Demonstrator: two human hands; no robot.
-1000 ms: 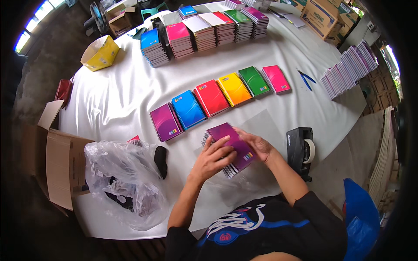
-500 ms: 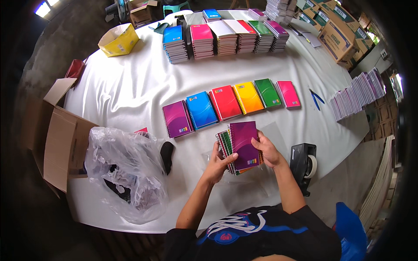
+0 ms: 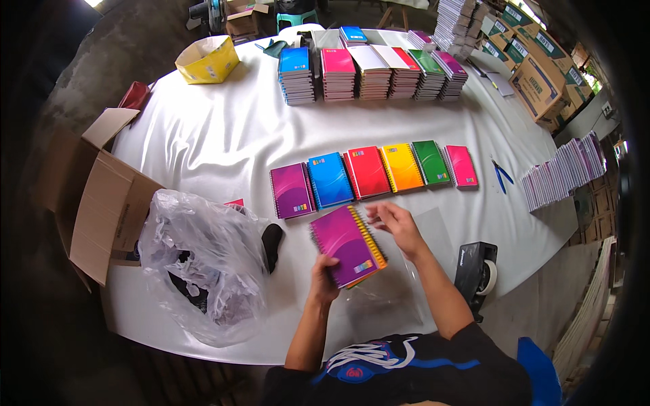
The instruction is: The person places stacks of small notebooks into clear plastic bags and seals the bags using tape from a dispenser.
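On our white surface [image 3: 203, 149] lies a notebook row [image 3: 370, 172]; toward its seven o'clock, the notebook stack [image 3: 342, 243] is pinched along its eight o'clock edge by the fingers of our left hand [image 3: 325, 281]. Our right hand [image 3: 401, 231], fingers loosely spread, looks clear. Supported one-sidedly, notebooks could fan or slip, and we might snag the yellow coil [image 3: 367, 236].

The white-covered table [image 3: 203, 128] carries six notebooks [image 3: 369, 173] in a row, with pliers [image 3: 497, 168] and a tape dispenser [image 3: 467, 267] to the right. Notebook stacks [image 3: 374, 80] stand along the far side, a yellow container [image 3: 207, 66] far left, a plastic bag [image 3: 223, 271] near left.
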